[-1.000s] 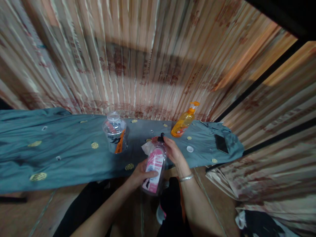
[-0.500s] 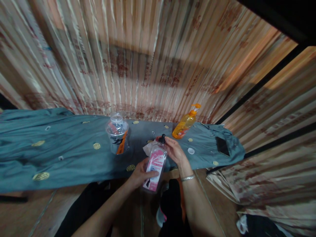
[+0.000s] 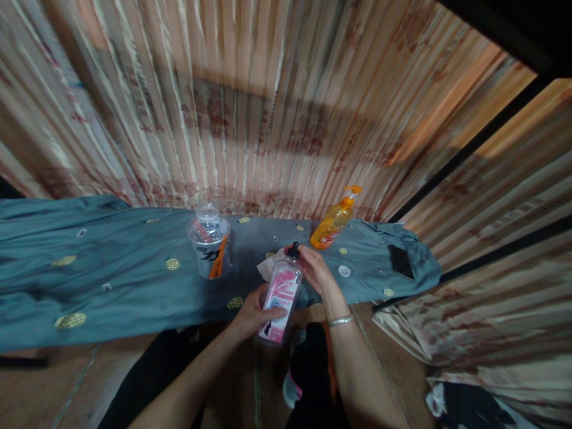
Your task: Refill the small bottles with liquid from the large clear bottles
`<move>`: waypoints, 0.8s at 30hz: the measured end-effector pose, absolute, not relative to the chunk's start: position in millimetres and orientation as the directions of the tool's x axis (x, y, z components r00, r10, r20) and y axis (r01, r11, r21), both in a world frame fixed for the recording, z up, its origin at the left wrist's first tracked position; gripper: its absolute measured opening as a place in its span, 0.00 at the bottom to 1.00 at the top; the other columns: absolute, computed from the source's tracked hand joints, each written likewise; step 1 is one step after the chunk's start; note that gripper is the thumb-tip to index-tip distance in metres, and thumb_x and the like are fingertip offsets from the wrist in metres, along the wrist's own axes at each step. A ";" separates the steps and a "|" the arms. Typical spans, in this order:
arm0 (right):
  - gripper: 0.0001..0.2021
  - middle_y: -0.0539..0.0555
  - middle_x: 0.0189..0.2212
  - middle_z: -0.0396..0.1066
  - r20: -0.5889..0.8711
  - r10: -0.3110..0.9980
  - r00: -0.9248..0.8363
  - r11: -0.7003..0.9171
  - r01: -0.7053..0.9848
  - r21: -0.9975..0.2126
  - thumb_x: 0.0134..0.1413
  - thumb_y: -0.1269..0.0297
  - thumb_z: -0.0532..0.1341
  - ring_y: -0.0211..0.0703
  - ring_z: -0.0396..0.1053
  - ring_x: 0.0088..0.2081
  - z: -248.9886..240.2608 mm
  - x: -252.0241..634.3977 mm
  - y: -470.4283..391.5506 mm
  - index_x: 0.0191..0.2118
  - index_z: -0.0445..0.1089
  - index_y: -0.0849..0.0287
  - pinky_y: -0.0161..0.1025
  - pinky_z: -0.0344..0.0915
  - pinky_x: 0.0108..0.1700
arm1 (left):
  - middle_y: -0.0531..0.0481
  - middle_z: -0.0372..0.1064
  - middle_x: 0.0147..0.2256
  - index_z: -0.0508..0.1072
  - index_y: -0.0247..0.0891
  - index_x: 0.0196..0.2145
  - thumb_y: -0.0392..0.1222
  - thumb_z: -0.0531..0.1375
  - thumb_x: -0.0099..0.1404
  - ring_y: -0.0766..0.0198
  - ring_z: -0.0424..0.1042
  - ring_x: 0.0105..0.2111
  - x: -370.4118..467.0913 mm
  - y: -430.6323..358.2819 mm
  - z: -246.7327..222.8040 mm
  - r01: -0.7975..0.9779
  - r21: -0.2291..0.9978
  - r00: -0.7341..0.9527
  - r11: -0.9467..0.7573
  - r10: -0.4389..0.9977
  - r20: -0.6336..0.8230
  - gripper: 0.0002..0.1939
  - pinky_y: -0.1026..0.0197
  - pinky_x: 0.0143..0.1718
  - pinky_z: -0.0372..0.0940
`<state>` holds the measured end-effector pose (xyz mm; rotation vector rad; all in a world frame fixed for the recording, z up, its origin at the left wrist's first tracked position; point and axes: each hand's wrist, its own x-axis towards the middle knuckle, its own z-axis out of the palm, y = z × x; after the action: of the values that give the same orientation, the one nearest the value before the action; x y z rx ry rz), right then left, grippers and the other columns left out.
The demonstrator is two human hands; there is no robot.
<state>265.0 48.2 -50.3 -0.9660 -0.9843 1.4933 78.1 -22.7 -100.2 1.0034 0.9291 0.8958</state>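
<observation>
A clear bottle (image 3: 280, 301) with a pink and white label and a black cap (image 3: 294, 250) leans between my hands, in front of the cloth-covered table. My left hand (image 3: 255, 311) is closed around its lower body, thumb across the label. At the neck, my right hand (image 3: 315, 269) curls its fingers behind the bottle just below the cap. A white tissue (image 3: 267, 266) pokes out behind the neck on the left, at those fingers; the grip on it is partly hidden by the bottle.
Left on the teal cloth (image 3: 134, 280) stands a clear plastic container (image 3: 210, 247) with an orange and black label. Behind my right hand is a yellow pump bottle (image 3: 331, 226). A white round lid (image 3: 344, 271) and a dark phone (image 3: 401, 261) lie to the right. Pleated curtain (image 3: 250, 119) hangs behind.
The view has shifted very slightly, so the table things sit a little further left. Both hands keep their hold, and the bottle stays almost in place.
</observation>
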 end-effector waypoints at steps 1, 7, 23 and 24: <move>0.26 0.51 0.32 0.82 -0.076 0.992 -0.098 -0.104 -0.317 -0.943 0.31 0.39 0.80 0.44 0.76 0.36 -51.2 264.9 48.7 0.33 0.81 0.53 0.39 0.69 0.41 | 0.54 0.74 0.29 0.72 0.38 0.37 0.53 0.78 0.37 0.61 0.71 0.30 78.1 -22.5 -100.9 -0.171 0.945 0.336 0.279 0.918 -0.210 0.32 0.58 0.35 0.68; 0.24 0.49 0.31 0.82 -0.078 0.993 -0.090 -0.103 -0.317 -0.943 0.28 0.45 0.83 0.41 0.74 0.33 -49.8 266.3 47.6 0.22 0.73 0.54 0.36 0.68 0.38 | 0.53 0.74 0.30 0.73 0.37 0.37 0.53 0.77 0.37 0.60 0.71 0.31 78.0 -21.7 -106.0 -0.136 0.955 0.332 0.263 0.920 -0.206 0.32 0.58 0.35 0.67; 0.23 0.51 0.32 0.82 -0.072 0.992 -0.106 -0.099 -0.270 -0.958 0.30 0.42 0.81 0.45 0.75 0.37 -46.4 267.4 44.9 0.27 0.78 0.53 0.39 0.69 0.41 | 0.51 0.75 0.33 0.74 0.37 0.39 0.53 0.76 0.39 0.57 0.72 0.34 71.9 -18.7 -116.6 -0.060 0.976 0.316 0.208 0.932 -0.179 0.31 0.56 0.38 0.66; 0.24 0.53 0.34 0.83 -0.078 0.989 -0.123 -0.110 -0.275 -0.955 0.31 0.42 0.80 0.47 0.76 0.39 -45.5 267.3 44.0 0.30 0.80 0.53 0.41 0.69 0.44 | 0.51 0.75 0.33 0.74 0.37 0.39 0.53 0.76 0.40 0.57 0.72 0.34 71.4 -18.3 -116.6 -0.056 0.977 0.315 0.206 0.932 -0.178 0.31 0.56 0.38 0.66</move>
<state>267.3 44.0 -45.5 -1.0071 -1.0260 1.4815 71.4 -18.3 -116.6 1.1359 1.0032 0.8810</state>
